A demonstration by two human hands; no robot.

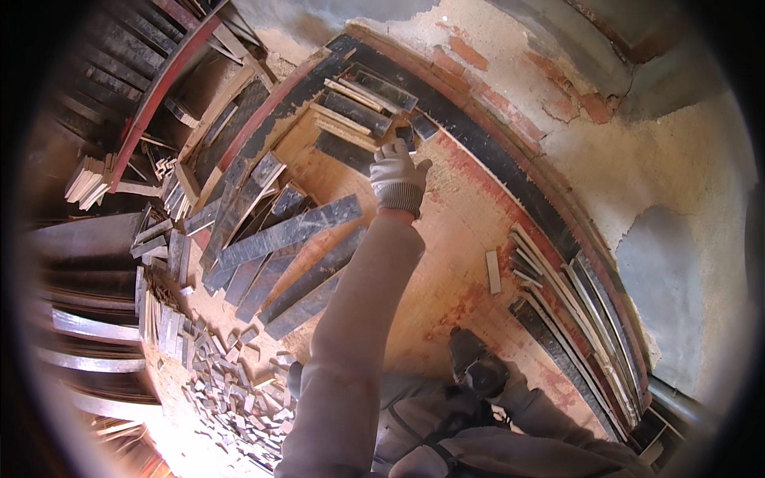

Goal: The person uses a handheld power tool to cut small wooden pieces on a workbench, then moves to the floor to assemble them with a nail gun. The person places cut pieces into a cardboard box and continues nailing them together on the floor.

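Observation:
My left hand, in a light grey knitted-cuff glove, reaches far forward with its palm down. The thumb stands apart to the right and the fingers stretch forward, so the hand looks open. Just beyond the fingertips is a small dark wood block; whether they touch it I cannot tell. Left of the fingers lie short dark-faced board pieces with pale edges. A second small block rests by the panel's dark border. No right hand can be made out; a dark, shoe-like shape shows at lower centre.
Long dark boards lie crossed left of my arm. Narrow strips are stacked along the curved border at right, near a pale strip. Offcuts heap at lower left. A peeling wall rises beyond the border.

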